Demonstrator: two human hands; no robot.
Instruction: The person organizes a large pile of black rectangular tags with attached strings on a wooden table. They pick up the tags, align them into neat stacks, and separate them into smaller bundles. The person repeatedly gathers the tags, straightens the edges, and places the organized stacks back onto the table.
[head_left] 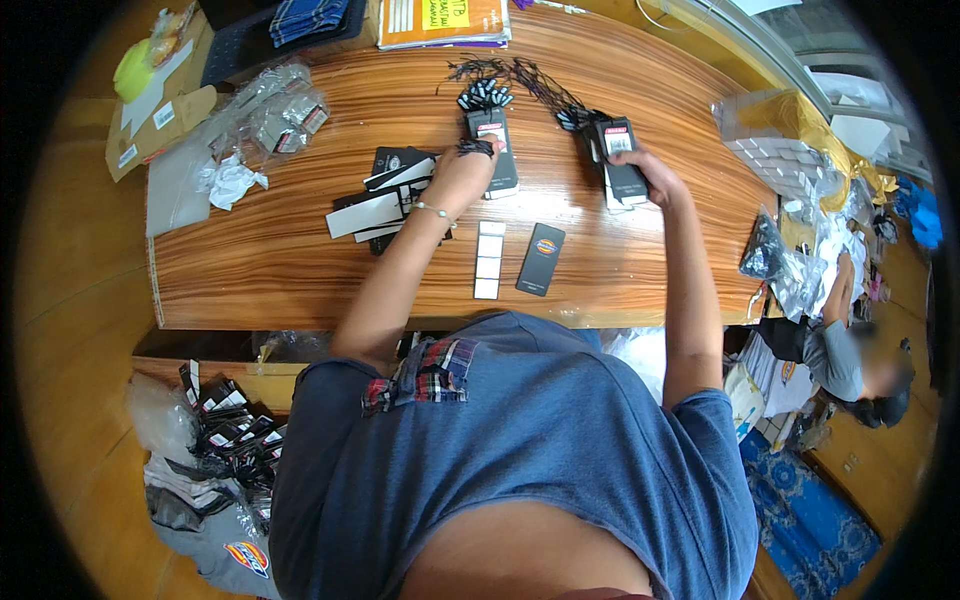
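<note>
Head view: your right hand [660, 182] is clamped on the near part of the right tag stack [626, 183], thumb across its upper face; the fingers underneath are hidden. This stack lies directly left of that hand, long axis pointing away from you, near end angled slightly right. Your left hand [463, 178] reaches over the left edge of the left tag stack [505, 173], with black cords [475, 147] across its fingers; whether those fingers are closed on anything cannot be told. The left stack's long axis also points away from you, and your left hand is the nearer one. Between the stacks, the table [250, 270] separates them. Nearer you lie a white label strip [488, 260] and a single dark tag [541, 260], side by side, not touching.
</note>
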